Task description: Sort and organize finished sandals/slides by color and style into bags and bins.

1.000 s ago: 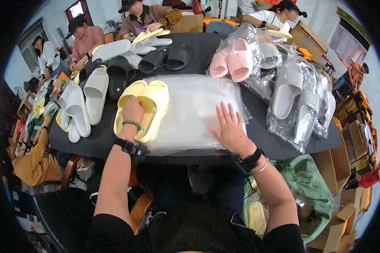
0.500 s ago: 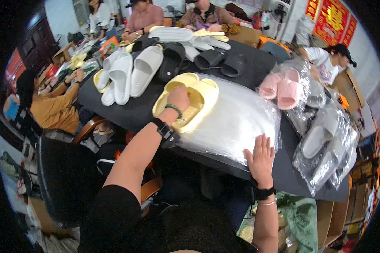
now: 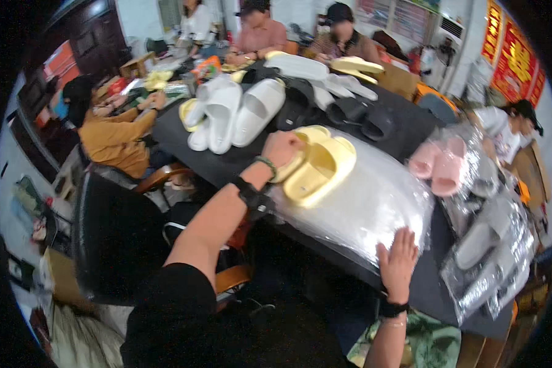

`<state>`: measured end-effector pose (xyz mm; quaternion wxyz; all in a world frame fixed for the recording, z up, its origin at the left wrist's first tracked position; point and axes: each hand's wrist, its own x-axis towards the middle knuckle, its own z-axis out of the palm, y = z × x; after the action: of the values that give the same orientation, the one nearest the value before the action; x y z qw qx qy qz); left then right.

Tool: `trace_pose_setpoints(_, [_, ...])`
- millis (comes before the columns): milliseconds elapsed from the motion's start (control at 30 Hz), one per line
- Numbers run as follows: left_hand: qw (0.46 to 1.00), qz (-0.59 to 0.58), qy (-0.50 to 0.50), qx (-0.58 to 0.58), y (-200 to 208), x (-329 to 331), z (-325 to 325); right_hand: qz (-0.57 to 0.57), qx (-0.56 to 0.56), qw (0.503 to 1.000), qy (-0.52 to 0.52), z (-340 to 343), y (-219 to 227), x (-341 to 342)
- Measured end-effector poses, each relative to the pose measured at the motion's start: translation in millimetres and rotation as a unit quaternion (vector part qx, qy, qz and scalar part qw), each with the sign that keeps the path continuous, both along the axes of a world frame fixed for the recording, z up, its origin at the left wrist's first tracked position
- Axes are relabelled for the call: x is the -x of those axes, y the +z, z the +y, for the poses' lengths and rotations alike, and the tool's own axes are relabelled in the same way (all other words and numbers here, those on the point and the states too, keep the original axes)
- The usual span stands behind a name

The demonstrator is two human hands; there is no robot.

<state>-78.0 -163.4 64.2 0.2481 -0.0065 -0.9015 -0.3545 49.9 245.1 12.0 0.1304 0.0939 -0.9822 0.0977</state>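
A pair of pale yellow slide slippers (image 3: pixel 321 174) lies on a stack of clear plastic bags (image 3: pixel 374 202) on the dark table. My left hand (image 3: pixel 282 150), with a green bead bracelet and a dark watch on its wrist, is closed at the left slipper of the pair, and it hides much of that slipper. The right slipper rests beside it, its open toe end toward me. Flat on the near right corner of the bag stack lies my right hand (image 3: pixel 400 259), fingers stretched out and nothing held.
White slippers (image 3: pixel 222 116) and black slippers (image 3: pixel 377 122) stand across the table's far side. Pink slippers (image 3: pixel 448 165) and bagged grey slippers (image 3: pixel 487 236) lie to the right. A black chair (image 3: pixel 113 239) is at my left. Several people sit around the table.
My left hand has moved from inside the pair over to the left slipper. The whole view has shifted left and up, so things appear further right and lower. My right hand stays on the bags.
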Motion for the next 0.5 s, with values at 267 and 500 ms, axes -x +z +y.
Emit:
trace_pose_setpoints(267, [0.979,-0.166,-0.022,0.114,-13.3,4.9,28.7,0.012,0.007,1.000,0.012,5.6,-5.8,-4.2])
trace_pose_setpoints(500, [0.983,-0.115,0.040,0.138,-20.8,14.7,34.9,0.004,0.001,1.000,0.010,2.7,-3.2,-2.3])
